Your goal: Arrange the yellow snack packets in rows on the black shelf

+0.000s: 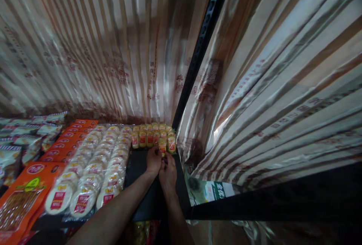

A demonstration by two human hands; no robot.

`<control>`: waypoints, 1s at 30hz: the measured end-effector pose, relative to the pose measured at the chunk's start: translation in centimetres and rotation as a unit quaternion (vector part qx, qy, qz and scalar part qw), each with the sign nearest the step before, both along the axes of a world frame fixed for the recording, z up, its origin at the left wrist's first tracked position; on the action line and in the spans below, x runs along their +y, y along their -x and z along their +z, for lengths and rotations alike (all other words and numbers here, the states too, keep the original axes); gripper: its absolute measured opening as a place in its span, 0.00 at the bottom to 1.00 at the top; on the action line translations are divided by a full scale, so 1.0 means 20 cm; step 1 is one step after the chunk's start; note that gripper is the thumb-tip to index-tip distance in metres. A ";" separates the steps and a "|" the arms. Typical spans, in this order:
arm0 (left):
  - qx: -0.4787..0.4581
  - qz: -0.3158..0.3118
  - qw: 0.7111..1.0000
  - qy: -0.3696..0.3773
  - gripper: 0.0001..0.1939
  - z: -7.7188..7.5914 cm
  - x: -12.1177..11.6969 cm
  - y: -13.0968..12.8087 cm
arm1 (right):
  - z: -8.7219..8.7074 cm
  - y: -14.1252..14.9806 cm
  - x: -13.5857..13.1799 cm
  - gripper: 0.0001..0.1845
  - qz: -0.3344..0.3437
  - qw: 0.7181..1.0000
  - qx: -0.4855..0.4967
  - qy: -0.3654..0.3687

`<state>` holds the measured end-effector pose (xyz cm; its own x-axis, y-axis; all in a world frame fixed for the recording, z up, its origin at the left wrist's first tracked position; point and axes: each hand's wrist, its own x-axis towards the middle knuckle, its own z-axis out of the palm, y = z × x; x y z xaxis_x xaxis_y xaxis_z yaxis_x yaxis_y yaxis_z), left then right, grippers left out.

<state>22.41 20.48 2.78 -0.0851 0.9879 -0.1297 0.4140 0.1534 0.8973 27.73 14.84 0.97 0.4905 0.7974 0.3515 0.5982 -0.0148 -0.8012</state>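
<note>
A small yellow packet [162, 144] is sitting just in front of a row of matching packs [142, 139] at the right end of the dark shelf [138, 165], and the fingers of both hands are pinching its lower end: the left hand [154, 162] is gripping from the left, the right hand [169, 172] from below and to the right; how firmly they are squeezing, I cannot tell. Too hard a pinch could be crushing the soft contents or splitting the film. The packs are standing close together with no visible front stop, so a crooked push could be toppling the neighbours, and a nudge rightward could be sending the end pack off near the post [201, 43]. The left forearm [120, 210] is reaching past the cakes [94, 168]; a careless sweep could be dragging their overlapping rows. As for containers, the yellow packs are wearing red labels over pale yellow contents; clear wrappers are holding the round white cakes; an orange bag [26, 196] is showing brown strips through its window. Farther left, pale bags [26, 140] are lying heaped, their contents hard to make out. Behind everything, a striped curtain [127, 56] is hanging.
</note>
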 end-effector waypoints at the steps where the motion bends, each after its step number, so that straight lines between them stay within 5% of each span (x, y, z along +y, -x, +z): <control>1: 0.002 0.001 1.000 0.000 0.10 0.00 0.00 0.00 | 0.00 0.00 0.00 0.22 0.000 1.000 -0.003 -0.001; 20: 0.020 0.016 1.000 0.000 0.10 0.04 0.06 -0.01 | -0.01 -0.02 0.00 0.19 0.032 0.999 0.014 -0.016; 30: 0.022 0.013 0.999 -0.022 0.07 -0.02 0.07 -0.01 | 0.00 -0.10 0.06 0.22 -0.035 0.996 -0.066 -0.055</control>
<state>22.71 21.78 2.31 -0.1158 0.9899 -0.0817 0.4492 0.1256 0.8846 29.78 15.96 0.99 0.4874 0.7162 0.4996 0.6989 0.0231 -0.7149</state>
